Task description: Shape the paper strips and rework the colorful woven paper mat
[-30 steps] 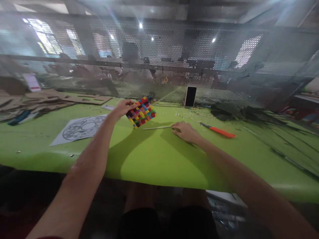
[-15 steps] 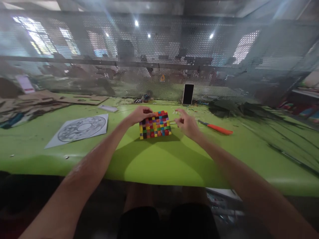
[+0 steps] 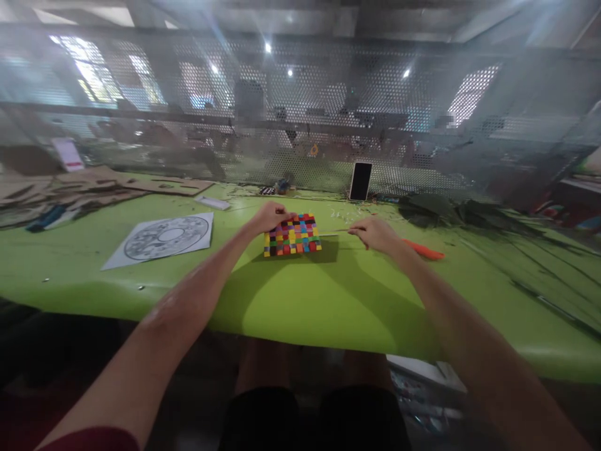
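Note:
A small mat woven from many-coloured strips (image 3: 293,237) stands tilted just above the green table. My left hand (image 3: 271,218) pinches its upper left edge, fingers closed over the top. From the mat's right edge a thin pale strip (image 3: 335,233) runs out sideways. My right hand (image 3: 375,234) grips the far end of that strip between thumb and fingertips, a short way right of the mat. Partly behind my right wrist lies an orange-handled tool (image 3: 425,250); its other end is hidden.
A sheet with a printed round pattern (image 3: 162,240) lies left of my left forearm. Cut cardboard pieces (image 3: 106,180) fill the back left. A dark-screened phone or tablet (image 3: 360,181) leans at the back. Dark leaves with long stems (image 3: 434,210) spread on the right, and small scraps (image 3: 345,215) lie nearby.
My right hand has moved right, away from the mat, and its fingers have closed on the strip. The left hand still holds the mat. The view has shifted slightly.

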`<state>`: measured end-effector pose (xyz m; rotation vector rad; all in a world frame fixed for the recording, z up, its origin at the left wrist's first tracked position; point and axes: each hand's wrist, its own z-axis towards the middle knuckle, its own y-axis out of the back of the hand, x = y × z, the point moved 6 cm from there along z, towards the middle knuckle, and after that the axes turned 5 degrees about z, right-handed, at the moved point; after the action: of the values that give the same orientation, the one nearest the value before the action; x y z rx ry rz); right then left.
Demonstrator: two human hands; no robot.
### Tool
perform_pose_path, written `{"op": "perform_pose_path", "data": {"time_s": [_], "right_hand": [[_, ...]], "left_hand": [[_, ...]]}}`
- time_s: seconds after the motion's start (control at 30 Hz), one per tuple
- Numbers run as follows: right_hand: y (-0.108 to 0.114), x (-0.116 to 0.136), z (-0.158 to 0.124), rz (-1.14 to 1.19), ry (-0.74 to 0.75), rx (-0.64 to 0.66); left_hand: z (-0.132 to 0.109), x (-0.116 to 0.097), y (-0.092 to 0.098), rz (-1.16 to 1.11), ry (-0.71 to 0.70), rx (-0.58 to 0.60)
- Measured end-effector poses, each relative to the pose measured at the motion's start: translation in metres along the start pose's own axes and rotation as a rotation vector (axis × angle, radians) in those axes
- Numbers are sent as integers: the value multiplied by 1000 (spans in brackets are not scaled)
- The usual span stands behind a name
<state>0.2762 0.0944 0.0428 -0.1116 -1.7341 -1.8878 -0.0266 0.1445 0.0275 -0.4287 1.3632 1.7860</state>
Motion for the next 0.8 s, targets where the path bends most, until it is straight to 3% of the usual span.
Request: {"op": "perform_pose_path", "data": {"time_s": [0.13,0.23,0.33,0.43,0.53,0.63,0.8], "right_hand": [[39,-46,-5,-224,-230,-125],[49,-66,-9,-183,-367,-195],[29,-48,-4,116,-262,-169],[-8,-6,0,479,-78,-15],[-37,25,-3,607,-30,103],[-52,35,-8,633,-51,116],[-61,30,-8,724,-111,93]], "left_hand": [[-1,26,33,49,65,-106],[-1,29,34,54,101,-105],[-2,12,15,6,59,-68],[-4,-7,-8,-78,32,-28],[-7,-16,-24,-158,50,4],[-10,-19,-29,-181,61,-10],[-11,-25,-31,-181,47,-29]]}}
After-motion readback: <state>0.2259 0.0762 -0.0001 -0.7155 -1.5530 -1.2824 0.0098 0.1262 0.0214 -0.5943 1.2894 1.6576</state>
